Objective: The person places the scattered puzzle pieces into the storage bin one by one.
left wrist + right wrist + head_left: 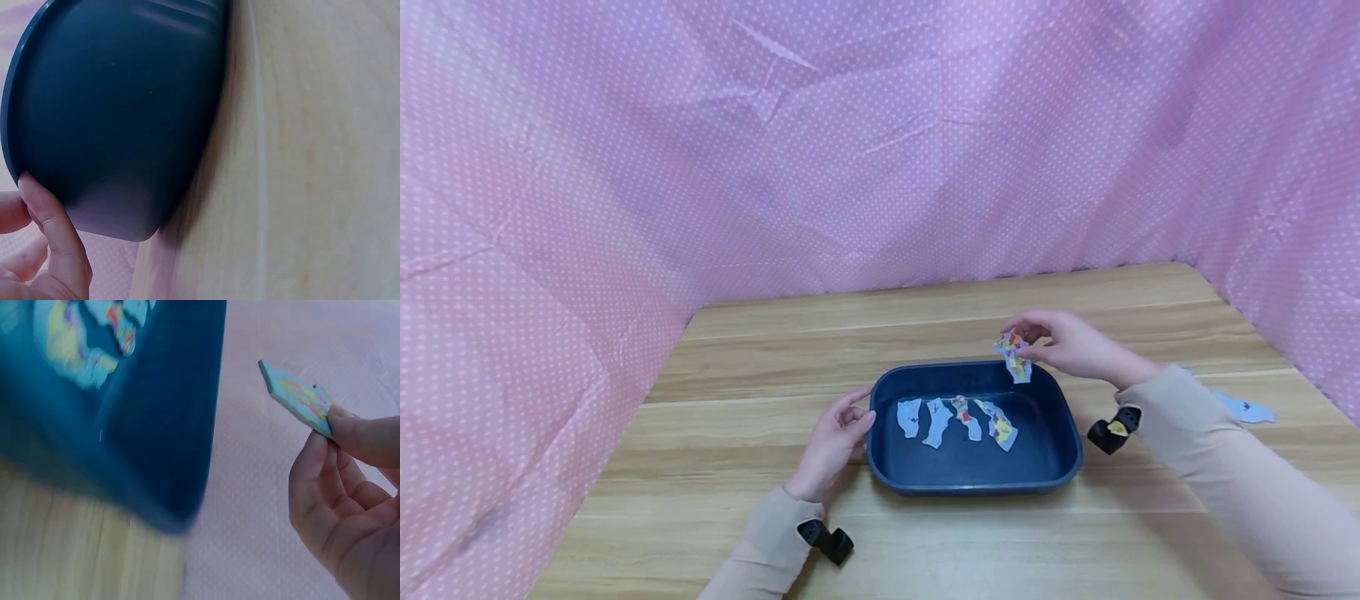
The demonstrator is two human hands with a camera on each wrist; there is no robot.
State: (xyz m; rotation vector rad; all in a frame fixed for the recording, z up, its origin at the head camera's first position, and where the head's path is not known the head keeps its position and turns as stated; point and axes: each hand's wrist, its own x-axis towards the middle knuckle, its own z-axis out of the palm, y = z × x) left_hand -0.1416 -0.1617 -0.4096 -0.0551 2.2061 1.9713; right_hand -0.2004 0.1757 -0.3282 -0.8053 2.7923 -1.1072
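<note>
Taking the middle of the dark tray (1037,467) as the centre of a clock, with twelve pointing away from the person, the left hand (838,429) is at nine o'clock. Its bent fingers grip the rim at that end, with almost no gap between them and the wall, probably to keep the tray from sliding on the wooden surface (737,400).

The right hand (1067,343) comes in from about two o'clock and pinches a colourful piece (1018,363) between thumb and fingers, closed just to the piece's thickness. That piece is raised at one o'clock, by the far wall; the right wrist view shows it apart from the tray. It is held by one end, which leaves the other end free and its printed face in sight, perhaps so the pattern can be read.

Inside, four pieces lie in a row from nine towards three o'clock: two pale ones (908,417) (937,422), a red-and-pale one (967,418) and a yellow-patterned one (997,425). The gaps between them look deliberate, so each outline shows. Another pale-blue piece (1246,408) lies on the surface at three o'clock, well outside the tray, partly hidden by the right sleeve (1225,454).
</note>
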